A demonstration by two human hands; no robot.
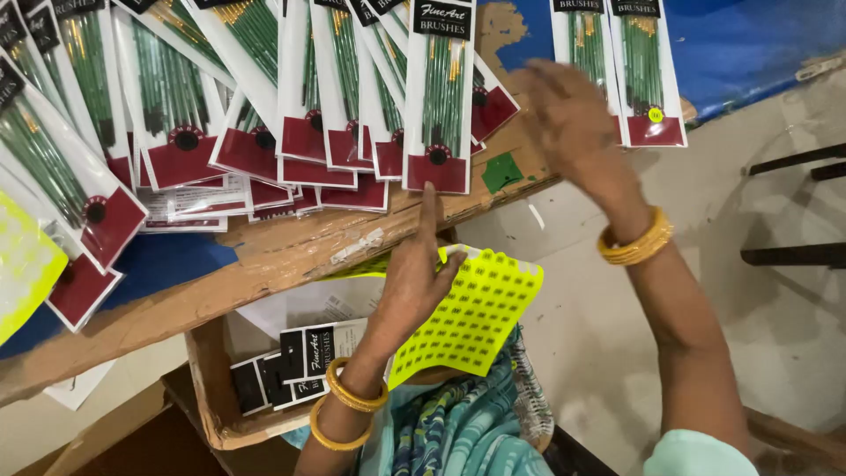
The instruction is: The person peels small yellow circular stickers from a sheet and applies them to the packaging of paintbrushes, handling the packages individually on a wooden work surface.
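My left hand [412,280] holds a neon yellow sticker sheet [480,310] over my lap, its index finger pointing up at the bottom edge of a brush pack [438,97] with green-handled brushes and a dark red base. My right hand [573,123], blurred, hovers with fingers spread over the wooden table edge [291,251], between the fanned row of brush packs [256,106] and two separate packs [641,75] on blue cloth. It holds nothing. Both wrists wear gold bangles.
A wooden drawer [211,388] under the table holds black-and-white header cards [304,353] and white paper. Another yellow sheet [22,264] lies at the far left. Dark metal bars [793,256] stand at the right over a pale floor.
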